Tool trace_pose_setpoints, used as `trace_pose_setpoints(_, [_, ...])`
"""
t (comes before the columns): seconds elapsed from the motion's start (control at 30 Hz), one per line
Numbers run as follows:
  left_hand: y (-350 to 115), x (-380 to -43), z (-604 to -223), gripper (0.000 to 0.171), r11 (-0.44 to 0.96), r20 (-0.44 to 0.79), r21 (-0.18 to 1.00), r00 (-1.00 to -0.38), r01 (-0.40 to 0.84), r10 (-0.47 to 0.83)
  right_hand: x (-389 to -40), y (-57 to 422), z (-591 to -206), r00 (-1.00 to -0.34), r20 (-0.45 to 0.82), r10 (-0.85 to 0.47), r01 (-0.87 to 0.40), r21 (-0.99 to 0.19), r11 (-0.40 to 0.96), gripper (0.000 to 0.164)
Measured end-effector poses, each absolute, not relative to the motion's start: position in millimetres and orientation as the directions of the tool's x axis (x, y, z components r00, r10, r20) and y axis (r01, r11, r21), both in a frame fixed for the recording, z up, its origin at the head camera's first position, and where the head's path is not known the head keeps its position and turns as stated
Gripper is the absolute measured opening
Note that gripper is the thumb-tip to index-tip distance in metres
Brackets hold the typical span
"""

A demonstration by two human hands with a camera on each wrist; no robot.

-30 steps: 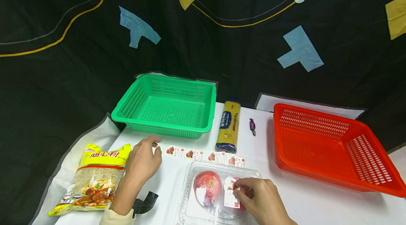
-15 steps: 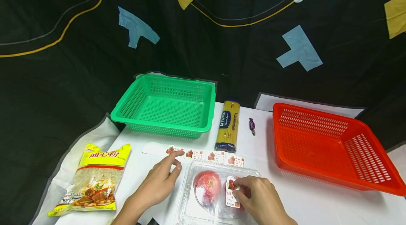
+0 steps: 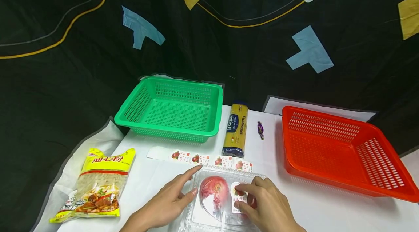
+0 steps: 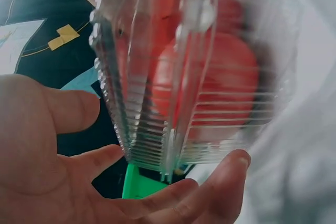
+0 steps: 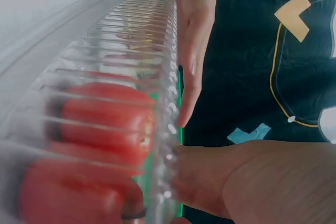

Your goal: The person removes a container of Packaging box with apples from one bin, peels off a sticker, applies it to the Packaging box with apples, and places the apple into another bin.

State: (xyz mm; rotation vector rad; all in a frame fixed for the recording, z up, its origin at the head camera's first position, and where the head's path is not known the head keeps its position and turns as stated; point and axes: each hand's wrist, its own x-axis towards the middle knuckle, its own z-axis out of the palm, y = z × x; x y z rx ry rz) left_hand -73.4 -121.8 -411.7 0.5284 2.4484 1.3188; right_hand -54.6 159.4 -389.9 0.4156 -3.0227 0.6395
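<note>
Sticker (image 3: 238, 198): lies on the lid of the clear box, over the right-hand one of two red fruits.
Sticker's direction: long axis runs from near to far, the rounded end with the printed fruit pointing toward the baskets and leaning slightly left.
Clear box (image 3: 226, 170): at the near edge of the view, between the two hands.
Right hand (image 3: 266, 203): index finger and thumb bent, tips apart, both at the sticker; whether they pinch its edge, I cannot tell.
Left hand (image 3: 170, 201): thumb and fingers spread at the box's left side, holding nothing; contact with the rim is unclear.
Sticker strip (image 3: 198, 159): just beyond the box, running left to right, four printed stickers on it.
Spaghetti pack (image 3: 236, 130): beyond the strip, beside a purple candy (image 3: 260, 130).
Green basket (image 3: 173, 134): far left.
Red basket (image 3: 327, 183): right.
Pasta bag (image 3: 98, 184): left of the left hand.
</note>
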Motion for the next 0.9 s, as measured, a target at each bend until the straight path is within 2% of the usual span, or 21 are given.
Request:
trace_pose_setpoints(0.27, [-122,-69,-421,0.07,0.447,-0.135,0.88,-0.818,0.16,0.559,-55,165,-392,-0.965,0.07,-0.251,-0.259,-0.378,0.889,0.032])
trace_pose_setpoints(0.43, [-120,-67,-426,0.075,0.391,-0.106,0.907,-0.817,0.154,0.566,-54,170,-393,-0.963,0.105,-0.247,-0.268,-0.371,0.889,0.033])
trace_pose_setpoints(0.6, [-118,-65,-426,0.075,0.293,-0.115,0.954,-0.828,0.062,0.549,-53,174,-396,-0.949,0.151,-0.278,-0.315,-0.378,0.871,0.031])
trace_pose_setpoints(0.83, [-118,-62,-426,0.077,0.221,-0.137,0.975,-0.846,-0.023,0.515,-53,180,-394,-0.965,0.181,-0.188,-0.258,-0.541,0.801,0.024])
trace_pose_setpoints(0.9, [-118,-62,-426,0.076,0.198,-0.14,0.979,-0.846,-0.041,0.514,-54,185,-395,-0.962,0.225,-0.154,-0.259,-0.579,0.773,0.023])
